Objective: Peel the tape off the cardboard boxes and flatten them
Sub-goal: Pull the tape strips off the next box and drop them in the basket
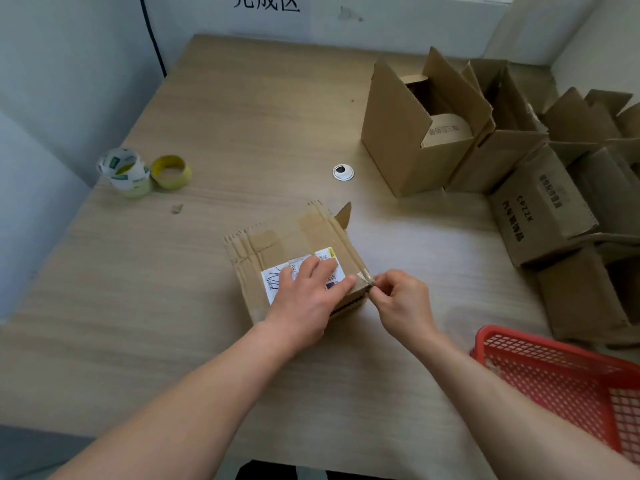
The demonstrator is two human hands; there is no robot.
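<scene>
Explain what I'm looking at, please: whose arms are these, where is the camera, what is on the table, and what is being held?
There is no machine here. These are a person's bare arms, seen from a single camera worn on the head, looking forward and down. The left hand presses flat on a small cardboard box with a white label, to steady it. The right hand pinches a strip of clear tape at the box's near right corner. The box lies on a wooden table. At the far left stand two tape rolls. On the right are several opened boxes, some upright and some lying down. A red basket sits at the near right.
</scene>
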